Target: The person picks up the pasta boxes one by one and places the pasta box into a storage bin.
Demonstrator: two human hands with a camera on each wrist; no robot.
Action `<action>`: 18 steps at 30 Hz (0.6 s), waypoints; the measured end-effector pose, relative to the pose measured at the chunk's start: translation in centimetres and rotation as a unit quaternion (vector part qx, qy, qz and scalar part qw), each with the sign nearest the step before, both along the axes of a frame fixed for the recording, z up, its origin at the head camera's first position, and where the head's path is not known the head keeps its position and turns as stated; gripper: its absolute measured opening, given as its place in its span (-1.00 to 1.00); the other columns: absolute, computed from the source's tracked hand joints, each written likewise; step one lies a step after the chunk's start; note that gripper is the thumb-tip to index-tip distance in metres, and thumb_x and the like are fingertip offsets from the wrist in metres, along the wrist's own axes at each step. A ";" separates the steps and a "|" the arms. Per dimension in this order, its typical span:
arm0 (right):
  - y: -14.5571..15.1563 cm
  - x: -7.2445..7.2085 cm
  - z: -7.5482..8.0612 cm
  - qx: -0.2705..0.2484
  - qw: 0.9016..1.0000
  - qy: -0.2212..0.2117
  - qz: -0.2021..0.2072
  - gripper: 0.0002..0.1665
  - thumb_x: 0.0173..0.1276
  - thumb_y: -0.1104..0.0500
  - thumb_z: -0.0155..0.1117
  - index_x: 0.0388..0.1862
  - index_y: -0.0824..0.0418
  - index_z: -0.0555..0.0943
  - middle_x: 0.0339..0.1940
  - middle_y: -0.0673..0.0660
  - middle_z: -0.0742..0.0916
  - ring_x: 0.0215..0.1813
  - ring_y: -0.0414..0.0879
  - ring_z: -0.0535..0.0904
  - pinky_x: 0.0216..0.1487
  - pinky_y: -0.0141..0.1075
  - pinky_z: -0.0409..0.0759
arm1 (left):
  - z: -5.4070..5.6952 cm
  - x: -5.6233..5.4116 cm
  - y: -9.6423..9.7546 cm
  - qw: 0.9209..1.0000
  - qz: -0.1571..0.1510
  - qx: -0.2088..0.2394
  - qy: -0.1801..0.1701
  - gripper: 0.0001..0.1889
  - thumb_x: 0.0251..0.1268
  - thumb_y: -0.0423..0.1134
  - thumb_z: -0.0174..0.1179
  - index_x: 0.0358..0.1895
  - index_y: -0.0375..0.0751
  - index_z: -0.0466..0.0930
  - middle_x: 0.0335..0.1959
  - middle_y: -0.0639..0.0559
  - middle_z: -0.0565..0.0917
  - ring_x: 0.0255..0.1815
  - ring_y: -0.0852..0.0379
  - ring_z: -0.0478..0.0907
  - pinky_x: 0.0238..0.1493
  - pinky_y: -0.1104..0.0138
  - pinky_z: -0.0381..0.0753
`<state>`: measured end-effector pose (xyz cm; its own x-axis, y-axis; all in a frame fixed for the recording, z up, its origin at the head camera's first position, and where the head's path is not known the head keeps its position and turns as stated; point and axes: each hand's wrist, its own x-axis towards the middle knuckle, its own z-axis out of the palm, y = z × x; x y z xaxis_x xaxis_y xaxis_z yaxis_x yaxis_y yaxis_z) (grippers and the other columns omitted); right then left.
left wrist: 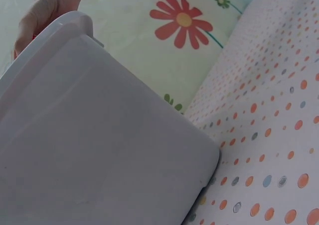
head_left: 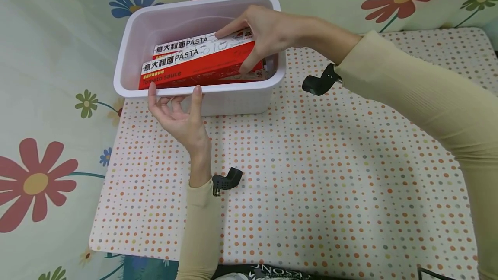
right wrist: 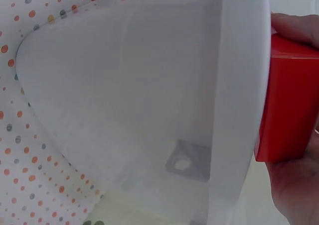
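Note:
A white plastic bin [head_left: 237, 103] stands at the far side of the table, with red and white pasta boxes inside. My right hand [head_left: 274, 33] reaches over the bin's right end and grips the front pasta box [head_left: 186, 70], fingers on its top and thumb on its red front. That box lies tilted along the near wall, and its red end shows above the rim in the right wrist view. Behind it lies a second pasta box [head_left: 177, 46], partly covered. At the near rim, my left hand [head_left: 180, 120] holds the bin, thumb and a fingertip at the edge, other fingers bent beneath.
The table [head_left: 311, 176] wears a dotted cloth. Flowered fabric [head_left: 50, 90] hangs behind and to the left. Part of another box [head_left: 258, 75] shows low in the bin near its right end. Each wrist carries a black camera mount [head_left: 320, 82].

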<state>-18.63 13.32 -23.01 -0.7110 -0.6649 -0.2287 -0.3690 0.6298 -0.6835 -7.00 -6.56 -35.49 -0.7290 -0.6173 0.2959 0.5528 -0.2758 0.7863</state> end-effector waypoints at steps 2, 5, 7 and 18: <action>0.1 -0.2 0.0 -0.020 1.000 -0.009 -0.018 -0.07 0.19 0.17 0.63 0.54 0.12 0.46 0.47 0.01 0.60 0.43 -0.10 0.49 0.47 -0.30 0.46 | 0.0 0.0 0.0 1.000 0.000 0.001 0.001 -0.07 0.05 -0.61 0.46 0.51 -0.39 0.14 -0.02 -0.19 0.39 -0.11 -0.09 0.54 -0.09 0.10 0.83; 0.4 -0.3 0.1 -0.047 0.997 -0.017 -0.056 -0.12 0.26 0.21 0.59 0.55 0.17 0.45 0.47 0.08 0.59 0.48 -0.04 0.51 0.54 -0.23 0.42 | -0.1 -0.1 0.1 1.000 -0.004 -0.004 0.003 -0.07 0.07 -0.61 0.45 0.51 -0.42 0.12 0.04 -0.28 0.40 -0.09 -0.10 0.54 -0.05 0.08 0.83; 0.8 -0.2 0.2 -0.062 0.995 -0.012 -0.079 -0.14 0.31 0.22 0.55 0.56 0.18 0.43 0.48 0.11 0.58 0.48 0.00 0.51 0.54 -0.21 0.42 | -0.1 -0.1 0.1 1.000 -0.008 -0.008 0.006 -0.07 0.08 -0.61 0.44 0.51 -0.44 0.10 0.08 -0.33 0.39 -0.07 -0.10 0.55 -0.04 0.06 0.83; 7.1 3.2 0.5 -0.123 0.975 0.043 -0.181 -0.24 0.41 0.15 0.45 0.56 0.07 0.45 0.53 0.09 0.54 0.55 0.02 0.43 0.55 -0.13 0.40 | -0.1 0.0 -0.3 0.999 -0.022 -0.032 -0.013 -0.09 0.10 -0.57 0.46 0.49 -0.44 0.10 0.05 -0.26 0.41 -0.05 -0.12 0.57 0.05 0.11 0.79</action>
<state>-15.45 20.47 -22.54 -0.9188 -0.3941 -0.0236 -0.2155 0.5505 -0.8065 -7.01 -6.89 -35.58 -0.7634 -0.5639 0.3149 0.5203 -0.2479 0.8172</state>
